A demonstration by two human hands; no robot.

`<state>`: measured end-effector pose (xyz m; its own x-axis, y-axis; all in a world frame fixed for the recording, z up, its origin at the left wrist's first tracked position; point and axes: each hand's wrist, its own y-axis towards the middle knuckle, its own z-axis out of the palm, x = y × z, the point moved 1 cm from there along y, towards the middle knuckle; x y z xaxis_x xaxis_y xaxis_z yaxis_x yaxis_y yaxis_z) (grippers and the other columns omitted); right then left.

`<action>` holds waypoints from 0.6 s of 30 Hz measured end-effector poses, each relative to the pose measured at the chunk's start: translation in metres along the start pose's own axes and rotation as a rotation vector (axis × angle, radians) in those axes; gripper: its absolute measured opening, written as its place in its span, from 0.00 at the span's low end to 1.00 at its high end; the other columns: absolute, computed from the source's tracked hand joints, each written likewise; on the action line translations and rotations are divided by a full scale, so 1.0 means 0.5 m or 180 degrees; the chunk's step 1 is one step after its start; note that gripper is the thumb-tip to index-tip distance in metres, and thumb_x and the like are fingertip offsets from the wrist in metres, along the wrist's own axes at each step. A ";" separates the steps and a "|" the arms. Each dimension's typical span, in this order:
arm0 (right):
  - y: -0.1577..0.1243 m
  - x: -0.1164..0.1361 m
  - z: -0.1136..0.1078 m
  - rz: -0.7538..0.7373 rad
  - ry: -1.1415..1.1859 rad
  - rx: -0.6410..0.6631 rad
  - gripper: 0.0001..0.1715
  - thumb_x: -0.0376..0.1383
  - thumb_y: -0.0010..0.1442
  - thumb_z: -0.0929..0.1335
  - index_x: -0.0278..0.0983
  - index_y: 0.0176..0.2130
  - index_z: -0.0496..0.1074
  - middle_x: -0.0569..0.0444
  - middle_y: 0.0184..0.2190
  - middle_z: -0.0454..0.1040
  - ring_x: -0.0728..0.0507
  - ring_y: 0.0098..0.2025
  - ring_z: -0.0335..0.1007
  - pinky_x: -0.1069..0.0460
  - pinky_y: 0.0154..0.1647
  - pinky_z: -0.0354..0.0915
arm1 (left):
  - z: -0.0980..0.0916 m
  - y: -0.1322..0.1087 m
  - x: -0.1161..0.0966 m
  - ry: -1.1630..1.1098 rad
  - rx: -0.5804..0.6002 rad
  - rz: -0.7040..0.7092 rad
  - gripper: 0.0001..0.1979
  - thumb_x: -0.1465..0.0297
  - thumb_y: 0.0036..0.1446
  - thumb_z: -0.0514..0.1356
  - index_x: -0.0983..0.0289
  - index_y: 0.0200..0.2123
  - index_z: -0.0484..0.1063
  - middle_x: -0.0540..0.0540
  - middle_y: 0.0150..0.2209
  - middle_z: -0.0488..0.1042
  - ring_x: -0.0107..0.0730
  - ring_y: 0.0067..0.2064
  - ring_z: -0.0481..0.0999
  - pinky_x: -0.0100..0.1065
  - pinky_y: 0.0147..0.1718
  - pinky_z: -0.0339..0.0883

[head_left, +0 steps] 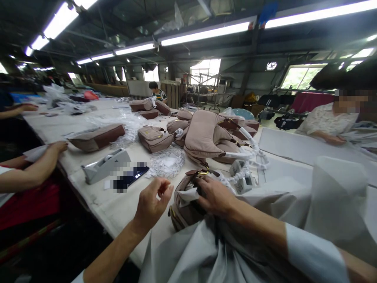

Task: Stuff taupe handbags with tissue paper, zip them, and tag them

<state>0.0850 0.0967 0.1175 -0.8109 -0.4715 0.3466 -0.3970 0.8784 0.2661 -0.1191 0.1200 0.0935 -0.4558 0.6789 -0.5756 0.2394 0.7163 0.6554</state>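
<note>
A brownish-pink handbag (186, 214) with dark brown trim and gold zips stands at the table's near edge. My right hand (216, 195) reaches over its top, fingers curled at the opening and fingertips partly hidden inside. White lining or paper (188, 195) shows in that opening. Left of the bag, my left hand (153, 199) is raised and apart from it, fingers bent in and thumb close to the forefinger. Anything tiny in that pinch is too small to make out. Pale grey sheet material (188, 251) lies below and beside the bag, under my right forearm.
A pile of similar bags (203, 133) stands ahead, with white-wrapped handles. Left are a tape dispenser (107, 165), a dark phone-like object (132, 176) and crumpled clear plastic (167, 161). A co-worker's arm (35, 169) reaches in at left; another person (321, 122) is at right.
</note>
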 end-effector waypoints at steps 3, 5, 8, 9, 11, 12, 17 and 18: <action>-0.060 0.041 0.001 -0.0272 -0.0819 0.0530 0.11 0.35 0.60 0.61 0.34 0.37 0.70 0.45 0.37 0.73 0.39 0.39 0.68 0.47 0.39 0.64 | 0.012 -0.037 0.002 0.0230 0.0480 0.0869 0.04 0.73 0.58 0.56 0.63 0.38 0.66 0.54 0.34 0.71 0.31 0.37 0.71 0.31 0.38 0.67; -0.082 0.071 0.023 -0.0086 -0.0864 0.1151 0.13 0.38 0.59 0.62 0.33 0.38 0.71 0.46 0.33 0.75 0.40 0.34 0.71 0.48 0.33 0.64 | 0.043 -0.038 -0.011 0.0393 0.0864 0.1452 0.07 0.76 0.58 0.54 0.64 0.41 0.66 0.56 0.38 0.73 0.35 0.42 0.71 0.35 0.43 0.67; -0.096 0.107 0.047 0.0224 -0.0794 0.1698 0.26 0.44 0.53 0.65 0.30 0.47 0.68 0.42 0.33 0.76 0.36 0.31 0.73 0.48 0.27 0.63 | 0.100 -0.003 -0.039 0.0966 0.1469 0.2037 0.07 0.76 0.59 0.51 0.66 0.39 0.67 0.57 0.35 0.73 0.37 0.38 0.71 0.37 0.39 0.69; -0.100 0.115 0.047 0.0186 -0.0769 0.1810 0.27 0.44 0.52 0.66 0.31 0.48 0.68 0.43 0.32 0.77 0.35 0.31 0.73 0.47 0.27 0.63 | 0.115 0.013 -0.046 0.1224 0.1736 0.2123 0.07 0.76 0.59 0.51 0.66 0.38 0.68 0.57 0.34 0.73 0.38 0.37 0.72 0.38 0.36 0.69; -0.116 0.120 0.034 0.0129 -0.0718 0.1954 0.28 0.46 0.52 0.65 0.33 0.48 0.68 0.43 0.31 0.77 0.34 0.30 0.73 0.47 0.27 0.63 | 0.130 0.042 -0.057 0.1684 0.2178 0.2153 0.05 0.75 0.58 0.53 0.66 0.35 0.68 0.58 0.34 0.73 0.41 0.36 0.73 0.40 0.34 0.69; -0.126 0.118 0.022 0.0201 -0.0717 0.1963 0.29 0.48 0.53 0.64 0.33 0.50 0.67 0.43 0.31 0.77 0.34 0.30 0.74 0.46 0.27 0.64 | 0.131 0.052 -0.061 0.1832 0.2305 0.2128 0.04 0.76 0.58 0.53 0.66 0.34 0.67 0.59 0.33 0.74 0.42 0.36 0.74 0.40 0.32 0.69; -0.159 0.090 -0.013 0.0943 -0.1194 0.2147 0.34 0.51 0.61 0.57 0.28 0.48 0.72 0.35 0.36 0.76 0.31 0.37 0.74 0.44 0.33 0.67 | 0.116 0.051 -0.107 0.1981 0.2564 0.2048 0.05 0.79 0.57 0.53 0.67 0.34 0.66 0.57 0.27 0.73 0.41 0.27 0.75 0.37 0.23 0.67; -0.160 0.084 -0.007 0.0986 -0.1247 0.2363 0.32 0.50 0.60 0.58 0.27 0.44 0.75 0.35 0.35 0.76 0.31 0.36 0.74 0.43 0.33 0.67 | 0.121 0.044 -0.121 0.1927 0.2589 0.2160 0.05 0.78 0.58 0.52 0.66 0.35 0.66 0.57 0.29 0.73 0.41 0.29 0.75 0.37 0.24 0.68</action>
<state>0.0841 0.0064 0.1138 -0.9626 -0.2636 -0.0618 -0.2016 0.8503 -0.4862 -0.0346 0.1043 0.1130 -0.3033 0.9252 0.2279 0.9521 0.2845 0.1121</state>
